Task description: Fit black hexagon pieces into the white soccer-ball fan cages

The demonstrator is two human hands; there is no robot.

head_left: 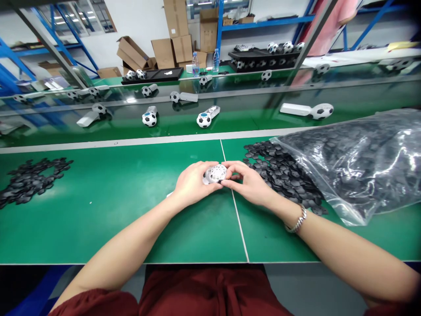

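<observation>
Both hands meet at the middle of the green table, near its front edge: the left hand is cupped around a white ball shell, fingers closed on it, while the right hand pinches at its right side, fingertips together. The shell could slip or turn if the pinch presses off-centre. The bag to the right spills black pieces close to the right wrist, so a sweep of the forearm could scatter them.

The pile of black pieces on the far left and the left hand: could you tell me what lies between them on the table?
In the head view, only bare green table lies between the left pile of black pieces and the left hand, which holds the white perforated ball.
</observation>
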